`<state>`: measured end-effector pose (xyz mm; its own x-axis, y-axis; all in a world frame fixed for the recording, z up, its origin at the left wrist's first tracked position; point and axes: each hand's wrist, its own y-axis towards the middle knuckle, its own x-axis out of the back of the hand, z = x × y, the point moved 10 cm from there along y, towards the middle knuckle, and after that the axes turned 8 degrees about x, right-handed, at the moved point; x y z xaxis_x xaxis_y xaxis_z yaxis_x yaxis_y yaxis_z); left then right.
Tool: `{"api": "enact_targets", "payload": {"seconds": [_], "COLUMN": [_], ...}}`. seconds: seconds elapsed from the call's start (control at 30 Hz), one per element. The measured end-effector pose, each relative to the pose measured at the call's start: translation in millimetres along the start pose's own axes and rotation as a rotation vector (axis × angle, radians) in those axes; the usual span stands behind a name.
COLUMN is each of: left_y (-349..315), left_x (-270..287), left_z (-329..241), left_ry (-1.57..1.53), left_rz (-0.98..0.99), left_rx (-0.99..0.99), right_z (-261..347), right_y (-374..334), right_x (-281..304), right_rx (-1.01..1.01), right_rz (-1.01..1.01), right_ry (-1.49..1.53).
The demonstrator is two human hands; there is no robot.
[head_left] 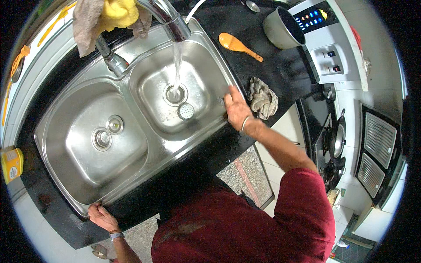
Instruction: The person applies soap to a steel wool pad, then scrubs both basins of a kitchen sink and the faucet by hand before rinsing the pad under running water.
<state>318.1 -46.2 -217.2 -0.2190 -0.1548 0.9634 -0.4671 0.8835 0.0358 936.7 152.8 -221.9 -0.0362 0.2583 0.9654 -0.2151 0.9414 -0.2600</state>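
A steel double-bowl sink (147,151) is set in the black counter. Water runs from the faucet (177,30) into the right bowl, falling on its drain (175,94). A round perforated strainer (186,111) lies beside that drain. In the left bowl, another strainer (115,124) sits next to the drain (101,139). My right hand (237,108) rests open on the sink's right rim, fingers stretched over its edge. At the near left corner, my left hand (103,218) lies on the rim with nothing visible in it, its fingers loosely extended.
Right of the sink lie a crumpled grey cloth (263,97) and an orange spoon (240,45). A pot (283,28) stands farther back. Yellow and grey cloths (115,16) hang beside the faucet. A yellow container (12,165) is at far left, a stove (322,136) at right.
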Motion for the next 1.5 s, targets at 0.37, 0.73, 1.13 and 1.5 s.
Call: {"api": "enact_targets", "payload": {"seconds": [0.37,0.73,1.13,1.5], "left_y": [1,1,3,4], "left_x": [1,3,4,2], "left_z": [-3,-4,-6,-7], "left_ry": [0.010,-0.063,-0.052,0.011], "left_rz": [-0.049,-0.026,-0.011,-0.024], "left_rx": [-0.053,-0.053,-0.024,-0.038], "right_z": [4,-22,63,86], "right_y": [31,36,12,-11], "right_x": [77,54,21,22], "right_rx": [0.155,0.056,-0.048,0.300], "right_rz": [-0.118,-0.084,0.270,-0.041], "right_ry": [-0.058,0.411,0.752,0.403]}}
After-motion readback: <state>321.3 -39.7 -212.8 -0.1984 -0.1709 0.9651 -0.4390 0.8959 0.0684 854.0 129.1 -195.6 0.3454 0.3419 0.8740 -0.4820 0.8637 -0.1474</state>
